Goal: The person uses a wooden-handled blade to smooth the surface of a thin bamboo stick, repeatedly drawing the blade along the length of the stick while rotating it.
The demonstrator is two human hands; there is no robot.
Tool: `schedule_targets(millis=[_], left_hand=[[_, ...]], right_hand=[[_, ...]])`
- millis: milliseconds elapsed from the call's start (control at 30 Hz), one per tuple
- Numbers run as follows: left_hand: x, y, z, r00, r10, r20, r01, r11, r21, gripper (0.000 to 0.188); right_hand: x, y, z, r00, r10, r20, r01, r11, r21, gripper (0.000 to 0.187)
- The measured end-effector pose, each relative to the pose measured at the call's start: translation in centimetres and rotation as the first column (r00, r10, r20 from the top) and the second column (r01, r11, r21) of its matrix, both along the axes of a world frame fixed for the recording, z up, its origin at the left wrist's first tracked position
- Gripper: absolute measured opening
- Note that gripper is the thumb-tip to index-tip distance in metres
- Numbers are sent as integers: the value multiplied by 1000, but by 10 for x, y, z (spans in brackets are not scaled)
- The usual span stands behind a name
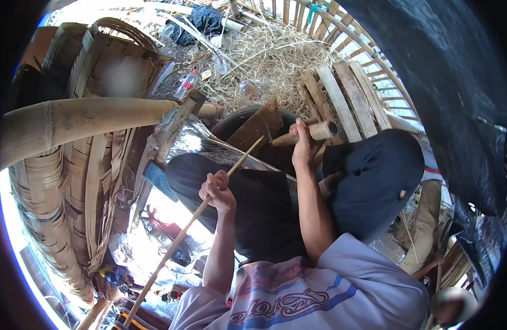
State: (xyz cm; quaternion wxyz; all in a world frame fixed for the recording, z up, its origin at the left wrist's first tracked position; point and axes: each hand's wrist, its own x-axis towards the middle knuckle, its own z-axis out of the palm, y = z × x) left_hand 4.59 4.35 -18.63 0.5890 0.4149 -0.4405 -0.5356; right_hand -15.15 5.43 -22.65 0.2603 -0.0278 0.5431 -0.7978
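Observation:
My left hand (pixel 219 190) is closed round a long, thin bamboo stick (pixel 179 239). The stick slants from the lower left up to its tip, just past my left knee. My right hand (pixel 303 144) is closed on a thick, tapered wooden handle (pixel 321 131), whose round, pale end points right. A small dark sliver shows by the narrow end of this handle; whether it is a blade, I cannot tell. The stick's tip lies left of the handle, apart from it. Beyond both hands leans a brown, flat, worn board (pixel 256 127) in a dark round tub or tyre (pixel 231 122).
A thick bamboo pole (pixel 94 124) crosses the left side, above woven bamboo baskets (pixel 44 192). Wooden slats (pixel 347 99) lie at the right, near a curved bamboo fence (pixel 374 52). Dry straw (pixel 281 55) and a plastic bottle (pixel 186 84) litter the ground. Dark sheeting (pixel 451 82) hangs right.

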Motion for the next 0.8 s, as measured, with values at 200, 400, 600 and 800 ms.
schedule_targets(millis=[200, 400, 600, 800], left_hand=[[-20, -11, 18, 934, 358, 20, -354, 914, 198, 43], [-37, -14, 25, 921, 353, 162, -373, 920, 116, 45], [-32, -36, 7, 956, 293, -26, -292, 956, 43, 52], [-21, -26, -1, 989, 124, -85, -128, 990, -51, 62]], right_hand=[[-22, 16, 30, 993, 54, -108, -57, 998, -24, 17], [-21, 32, 59, 999, 33, -30, -37, 990, -136, 13], [-26, 38, 62, 996, 12, -83, -19, 996, -84, 14], [-26, 34, 54, 996, 0, -91, -8, 996, -89, 11]])
